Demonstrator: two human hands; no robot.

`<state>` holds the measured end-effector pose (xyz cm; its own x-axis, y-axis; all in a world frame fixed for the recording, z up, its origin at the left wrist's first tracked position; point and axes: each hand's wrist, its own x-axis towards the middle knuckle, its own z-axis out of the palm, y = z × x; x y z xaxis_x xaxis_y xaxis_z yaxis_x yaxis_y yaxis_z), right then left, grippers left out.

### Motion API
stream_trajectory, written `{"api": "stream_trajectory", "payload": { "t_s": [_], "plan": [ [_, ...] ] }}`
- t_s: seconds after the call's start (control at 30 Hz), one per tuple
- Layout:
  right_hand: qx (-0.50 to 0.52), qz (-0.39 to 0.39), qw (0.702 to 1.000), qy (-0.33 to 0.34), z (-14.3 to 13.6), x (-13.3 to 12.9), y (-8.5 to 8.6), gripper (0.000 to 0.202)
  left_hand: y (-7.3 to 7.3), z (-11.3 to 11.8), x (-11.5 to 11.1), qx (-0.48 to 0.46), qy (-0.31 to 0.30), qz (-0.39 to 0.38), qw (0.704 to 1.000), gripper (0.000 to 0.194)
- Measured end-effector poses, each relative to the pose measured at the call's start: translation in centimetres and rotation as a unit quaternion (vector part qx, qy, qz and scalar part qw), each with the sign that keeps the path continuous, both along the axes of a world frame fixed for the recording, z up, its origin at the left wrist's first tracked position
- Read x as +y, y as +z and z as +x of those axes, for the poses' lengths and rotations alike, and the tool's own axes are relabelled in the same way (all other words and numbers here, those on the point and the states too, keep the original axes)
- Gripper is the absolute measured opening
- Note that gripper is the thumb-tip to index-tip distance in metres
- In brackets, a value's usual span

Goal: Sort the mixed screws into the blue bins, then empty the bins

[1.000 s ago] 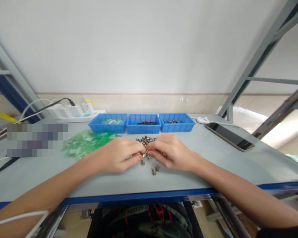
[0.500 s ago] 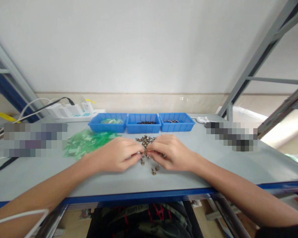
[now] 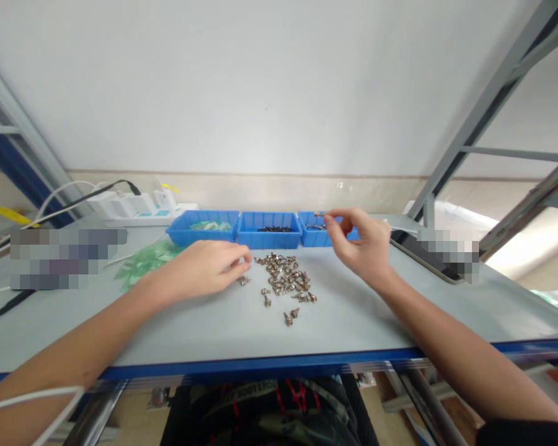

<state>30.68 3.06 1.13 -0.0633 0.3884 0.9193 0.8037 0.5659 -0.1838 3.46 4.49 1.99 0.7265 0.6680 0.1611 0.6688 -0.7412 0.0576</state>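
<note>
A pile of small metal screws (image 3: 283,272) with thick heads lies on the grey table, a few of them loose toward the front edge. My left hand (image 3: 214,266) rests low at the left side of the pile, its thumb slightly apart from the curved fingers, with nothing visible in them. One loose screw (image 3: 244,280) lies just beside that thumb. My right hand (image 3: 363,241) is raised over the right blue bin (image 3: 353,235). Between its thumb and forefinger is a small metal screw (image 3: 320,214), pinched at the tips. More small metal pieces lie inside that bin.
The middle blue bin (image 3: 270,240) holds dark small parts; the left blue bin (image 3: 199,236) holds clear greenish packets. Green plastic bags (image 3: 149,263) lie behind my left forearm. A white power strip (image 3: 144,217) with cables stands back left, a phone (image 3: 428,257) at right.
My hands have parted from over the pile. The right hand has moved up and right to the right bin with a screw; the left hand has drawn back left, uncovering the pile.
</note>
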Motion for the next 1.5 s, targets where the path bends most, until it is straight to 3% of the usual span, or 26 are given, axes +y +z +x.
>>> {"api": "stream_trajectory", "payload": {
  "t_s": [0.1, 0.23, 0.43, 0.63, 0.73, 0.9, 1.1, 1.3, 1.5],
  "plan": [
    [0.028, -0.064, 0.991, -0.111, 2.5, 2.3, 0.0, 0.020, 0.3, -1.0, 0.7, 0.020, 0.013, -0.034, 0.999, 0.024],
    [-0.018, -0.200, 0.968, -0.151, 3.9, 4.3, -0.7, 0.020, 0.3, -1.7, 1.3, 0.033, 0.018, -0.077, 0.996, 0.018],
    [-0.096, -0.248, 0.964, -0.002, -0.2, 1.6, -1.4, 0.022, -0.8, -0.8, 1.1, 0.045, 0.007, -0.090, 0.995, 0.014],
    [-0.178, -0.265, 0.937, 0.140, -3.2, -1.4, -1.7, 0.019, -1.1, 0.0, 1.2, 0.029, 0.032, -0.061, 0.997, 0.011],
    [-0.179, -0.261, 0.935, 0.159, -3.3, -1.4, -2.0, 0.019, -0.8, 0.3, 1.0, -0.033, 0.052, -0.051, 0.997, 0.012],
    [-0.160, -0.181, 0.945, 0.222, -3.6, -1.2, -2.7, 0.019, -0.4, 1.8, -0.7, -0.176, 0.009, -0.180, 0.968, 0.021],
    [-0.175, -0.062, 0.942, 0.279, -4.4, -2.1, -2.8, 0.013, -1.1, 3.0, -1.9, -0.259, -0.033, -0.282, 0.923, 0.018],
    [-0.114, -0.139, 0.937, 0.299, -4.2, -2.2, -2.5, 0.011, -2.1, 2.4, -1.3, -0.293, -0.028, -0.346, 0.891, 0.016],
    [-0.147, -0.150, 0.926, 0.314, -4.4, -1.9, -1.9, 0.015, -2.5, 2.6, -1.2, -0.286, -0.049, -0.370, 0.883, 0.018]
  ]
}}
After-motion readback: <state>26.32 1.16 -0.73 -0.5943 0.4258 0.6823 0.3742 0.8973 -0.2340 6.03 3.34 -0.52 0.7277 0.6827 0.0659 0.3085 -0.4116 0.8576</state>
